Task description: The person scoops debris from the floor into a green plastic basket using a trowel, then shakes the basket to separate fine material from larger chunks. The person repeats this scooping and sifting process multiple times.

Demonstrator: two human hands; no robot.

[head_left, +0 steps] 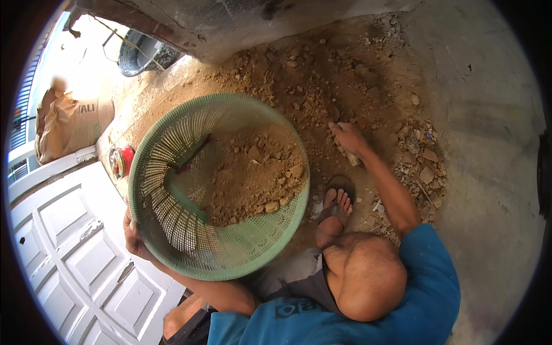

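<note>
A round green plastic basket with slatted, perforated sides is tilted in front of me. Brown soil with small stones and lumps lies in it, heaped toward its right side. The basket's bottom has a broken, dark-edged opening on the left. My left hand is closed on the basket's outer left side, its fingers partly hidden. To the right of the basket, my right hand is low over the loose dirt, closed around a tool with a short, pale wooden handle. The tool's head is hard to make out against the soil.
Rubble lines the grey wall on the right. A white panelled door lies at the lower left. Beyond it are a torn brown sack, a red can and a dark bucket. My foot is beside the basket.
</note>
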